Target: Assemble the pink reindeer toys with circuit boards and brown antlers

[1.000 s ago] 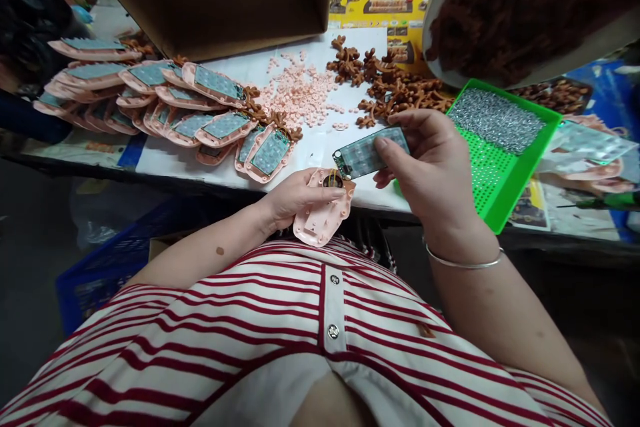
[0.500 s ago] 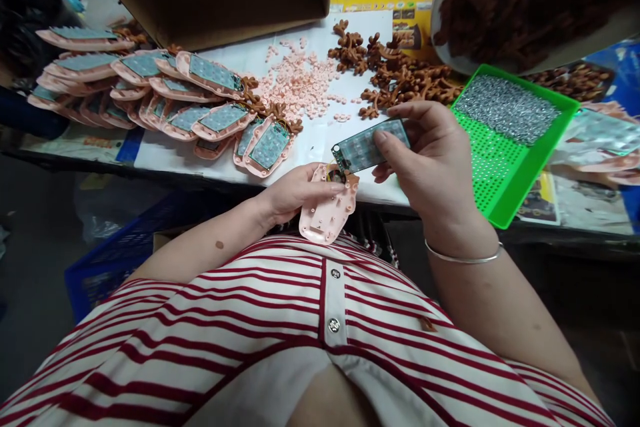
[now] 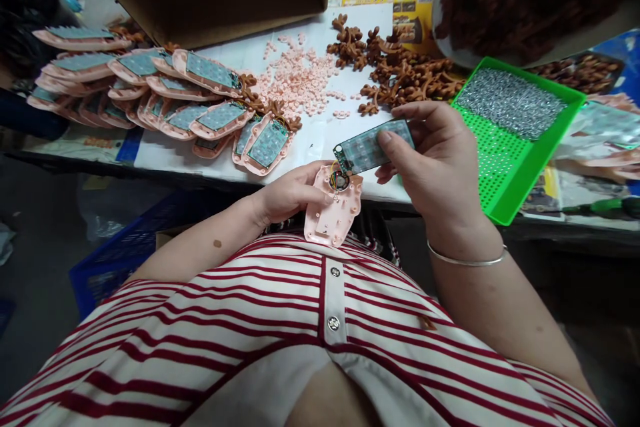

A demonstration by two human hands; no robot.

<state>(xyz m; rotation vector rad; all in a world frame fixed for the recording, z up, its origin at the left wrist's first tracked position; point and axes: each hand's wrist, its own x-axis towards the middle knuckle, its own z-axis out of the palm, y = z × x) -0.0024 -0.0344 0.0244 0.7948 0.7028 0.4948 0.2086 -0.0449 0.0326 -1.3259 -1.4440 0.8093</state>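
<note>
At the table edge, a flat, bumpy board (image 3: pixel 374 147) was pinched in the right hand (image 3: pixel 435 170). A smooth pink shell (image 3: pixel 334 210) was gripped by the left hand (image 3: pixel 287 195).

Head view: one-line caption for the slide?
Left hand holds a pink shell while right hand holds a circuit board above it, near a green tray.

pink shell (image 3: pixel 334 212) matt smooth plastic; circuit board (image 3: pixel 373 147) glossy; green tray (image 3: pixel 505 167) perforated plastic; bracelet (image 3: pixel 467 259) shiny metal.
</note>
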